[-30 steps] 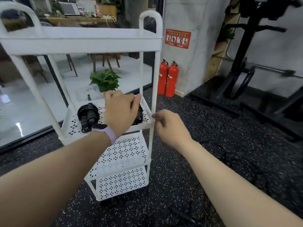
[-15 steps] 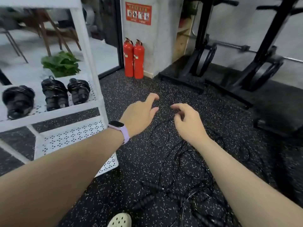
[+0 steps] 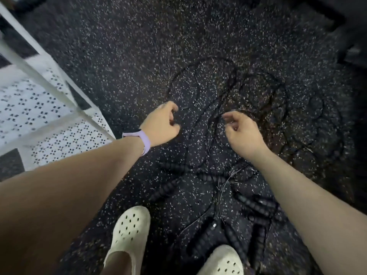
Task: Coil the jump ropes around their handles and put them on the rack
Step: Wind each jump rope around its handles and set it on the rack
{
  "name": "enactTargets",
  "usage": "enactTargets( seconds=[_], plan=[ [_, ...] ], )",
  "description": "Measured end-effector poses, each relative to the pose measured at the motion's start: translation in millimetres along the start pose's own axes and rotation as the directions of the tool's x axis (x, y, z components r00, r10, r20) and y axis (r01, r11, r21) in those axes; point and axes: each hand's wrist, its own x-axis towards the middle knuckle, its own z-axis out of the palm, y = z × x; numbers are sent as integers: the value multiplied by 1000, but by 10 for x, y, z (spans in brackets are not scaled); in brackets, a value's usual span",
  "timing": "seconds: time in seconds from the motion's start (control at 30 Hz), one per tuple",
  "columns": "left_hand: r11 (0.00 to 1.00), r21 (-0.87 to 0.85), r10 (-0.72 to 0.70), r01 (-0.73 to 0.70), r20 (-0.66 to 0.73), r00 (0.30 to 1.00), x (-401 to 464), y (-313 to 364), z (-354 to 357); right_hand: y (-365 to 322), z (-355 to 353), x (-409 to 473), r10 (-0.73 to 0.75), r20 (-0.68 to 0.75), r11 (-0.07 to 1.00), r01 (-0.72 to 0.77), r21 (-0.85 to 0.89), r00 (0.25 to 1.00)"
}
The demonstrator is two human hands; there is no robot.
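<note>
A dark speckled floor (image 3: 123, 56) fills the view. At the left stands the white rack (image 3: 39, 108), its lower perforated shelves and slanting posts showing. A tangle of black jump ropes (image 3: 228, 108) lies spread over the floor from the middle to the near right, thin cords looping far and right, with ribbed black handles (image 3: 166, 190) lying nearer, close to the feet. Both forearms reach out over the floor. The left hand (image 3: 161, 124), with a lilac wristband (image 3: 146, 140), hangs above the floor with fingers loosely curled and nothing in them. The right hand (image 3: 241, 131) hovers over the cords, fingers loosely bent; it seems to hold nothing. Two cream clogs (image 3: 130, 232) stand at the near edge, beside the handles.
</note>
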Motion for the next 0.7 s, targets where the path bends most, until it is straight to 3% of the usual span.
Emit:
enactTargets(
  seconds=[0.2, 0.33, 0.53, 0.6, 0.7],
  plan=[
    [981, 194, -24, -25, 247, 969, 61, -640, 1080, 634, 595, 174, 29, 94, 997, -22, -74, 995],
    [849, 489, -44, -202, 446, 894, 69, -898, 1577, 863, 890, 195, 50, 183, 992, -27, -123, 982],
    [742, 578, -36, -339, 538, 842, -89, -1051, 1684, 992, 1279, 162, 128, 259, 987, -98, -124, 957],
    [831, 489, -24, -266, 508, 861, -180, -1068, 1587, 1019, 1368, 127, 186, 280, 982, -170, -81, 942],
    [952, 305, -120, 2, 367, 923, -419, -1112, 1442, 1069, 1480, 38, 241, 342, 971, -229, -75, 909]
  ],
)
